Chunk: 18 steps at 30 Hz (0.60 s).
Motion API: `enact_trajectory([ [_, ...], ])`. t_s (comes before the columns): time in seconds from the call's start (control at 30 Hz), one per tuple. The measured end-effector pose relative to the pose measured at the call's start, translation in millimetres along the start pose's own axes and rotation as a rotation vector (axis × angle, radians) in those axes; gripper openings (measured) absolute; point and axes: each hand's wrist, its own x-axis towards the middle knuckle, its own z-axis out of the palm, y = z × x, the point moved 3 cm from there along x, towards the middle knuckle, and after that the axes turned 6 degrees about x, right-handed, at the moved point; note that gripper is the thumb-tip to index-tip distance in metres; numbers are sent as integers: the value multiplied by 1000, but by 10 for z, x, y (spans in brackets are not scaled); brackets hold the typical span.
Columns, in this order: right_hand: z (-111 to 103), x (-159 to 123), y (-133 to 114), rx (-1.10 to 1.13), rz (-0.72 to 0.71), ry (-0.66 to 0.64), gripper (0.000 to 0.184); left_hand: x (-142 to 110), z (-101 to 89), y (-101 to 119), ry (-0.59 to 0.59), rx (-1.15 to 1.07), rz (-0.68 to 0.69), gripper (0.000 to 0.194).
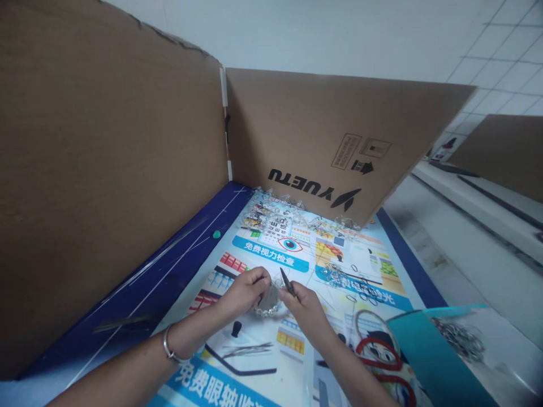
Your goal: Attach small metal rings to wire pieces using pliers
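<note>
My left hand is closed in a pinch on a small silvery beaded piece held just above the printed poster covering the table. My right hand is closed round a thin dark tool whose tip points up and left beside the piece. A silver bangle circles my left wrist. Thin metal wires lie on the poster below my hands.
Tall cardboard walls stand left and behind. Clear packets of small parts lie along the back wall. A teal sheet with a heap of small metal pieces sits at the right. A green bead rests on the blue border.
</note>
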Motion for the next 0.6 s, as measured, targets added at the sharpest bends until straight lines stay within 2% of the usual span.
enact_trajectory([
  [0.2, 34, -10, 6, -35, -19, -32, 28, 16, 0, -48, 9, -14, 5, 20],
  [0.37, -86, 3, -47, -62, -10, 0, 29, 10, -27, -17, -44, 14, 63, 21],
  [0.47, -195, 29, -48, -226, -65, 81, 31, 11, -46, 7, -54, 38, 94, 24],
  [0.6, -238, 43, -30, -533, -219, 166, 27, 15, -59, 14, -47, 52, 104, 26],
])
